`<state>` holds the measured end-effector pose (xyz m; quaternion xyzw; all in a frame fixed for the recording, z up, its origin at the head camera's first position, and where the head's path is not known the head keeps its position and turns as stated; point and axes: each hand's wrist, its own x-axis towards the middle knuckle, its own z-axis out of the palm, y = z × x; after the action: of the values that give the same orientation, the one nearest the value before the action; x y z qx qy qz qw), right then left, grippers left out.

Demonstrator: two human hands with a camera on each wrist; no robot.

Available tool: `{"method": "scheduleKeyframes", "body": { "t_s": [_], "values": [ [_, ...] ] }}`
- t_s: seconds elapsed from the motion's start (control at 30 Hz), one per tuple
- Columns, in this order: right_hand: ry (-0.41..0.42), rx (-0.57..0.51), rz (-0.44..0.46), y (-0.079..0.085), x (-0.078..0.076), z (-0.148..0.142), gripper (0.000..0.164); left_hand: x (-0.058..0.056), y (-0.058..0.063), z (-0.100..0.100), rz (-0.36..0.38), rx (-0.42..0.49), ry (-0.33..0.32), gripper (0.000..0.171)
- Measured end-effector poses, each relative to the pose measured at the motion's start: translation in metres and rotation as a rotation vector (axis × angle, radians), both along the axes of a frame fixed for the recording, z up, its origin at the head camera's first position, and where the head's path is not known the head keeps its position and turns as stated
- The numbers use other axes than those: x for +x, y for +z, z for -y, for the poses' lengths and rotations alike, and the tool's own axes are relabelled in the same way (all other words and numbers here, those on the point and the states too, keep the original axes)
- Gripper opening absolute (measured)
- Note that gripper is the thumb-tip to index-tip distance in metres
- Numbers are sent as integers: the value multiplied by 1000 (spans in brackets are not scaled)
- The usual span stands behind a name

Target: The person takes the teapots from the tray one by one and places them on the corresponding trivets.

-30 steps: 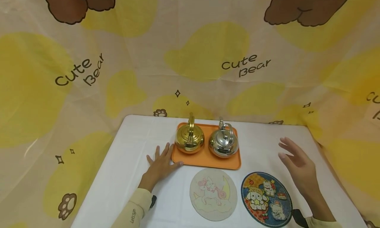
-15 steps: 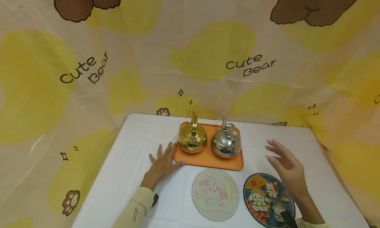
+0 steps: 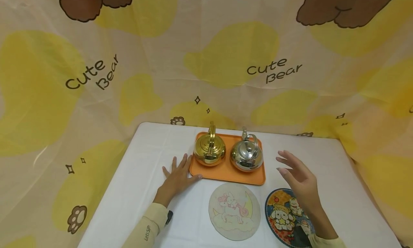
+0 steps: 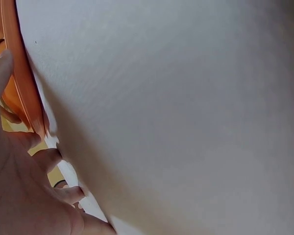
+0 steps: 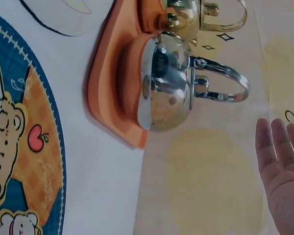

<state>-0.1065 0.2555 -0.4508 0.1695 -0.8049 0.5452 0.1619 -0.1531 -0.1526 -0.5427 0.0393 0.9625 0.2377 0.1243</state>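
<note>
A gold teapot [image 3: 209, 151] and a silver teapot [image 3: 246, 156] stand upright side by side on an orange tray [image 3: 219, 175]. My left hand [image 3: 176, 178] lies with fingers spread at the tray's front left corner; in the left wrist view its thumb [image 4: 4, 68] is against the tray's orange edge [image 4: 22, 73]. To the right of the silver teapot, my right hand [image 3: 301, 181] is held in the air, fingers slightly bent and holding nothing. The right wrist view shows its fingers [image 5: 277, 152] apart from the silver teapot's handle [image 5: 235, 81].
In front of the tray lies a pale round mat [image 3: 234, 223] with a unicorn drawing. A blue-rimmed round mat [image 3: 277, 215] with cartoon animals lies to its right, partly under my right forearm. A patterned cloth [image 3: 206, 61] hangs behind the white table [image 3: 151, 144].
My right hand has moved left, closer to the silver teapot, and now covers part of the blue-rimmed mat. My left hand stays at the tray; the head view has shifted slightly.
</note>
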Motion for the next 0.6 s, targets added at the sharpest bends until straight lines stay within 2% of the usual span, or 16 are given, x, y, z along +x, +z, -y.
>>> {"method": "scheduleKeyframes", "body": {
  "t_s": [0.6],
  "values": [
    [21, -13, 46, -1, -3, 19, 61, 1, 1, -1, -10, 4, 2, 100]
  ]
}}
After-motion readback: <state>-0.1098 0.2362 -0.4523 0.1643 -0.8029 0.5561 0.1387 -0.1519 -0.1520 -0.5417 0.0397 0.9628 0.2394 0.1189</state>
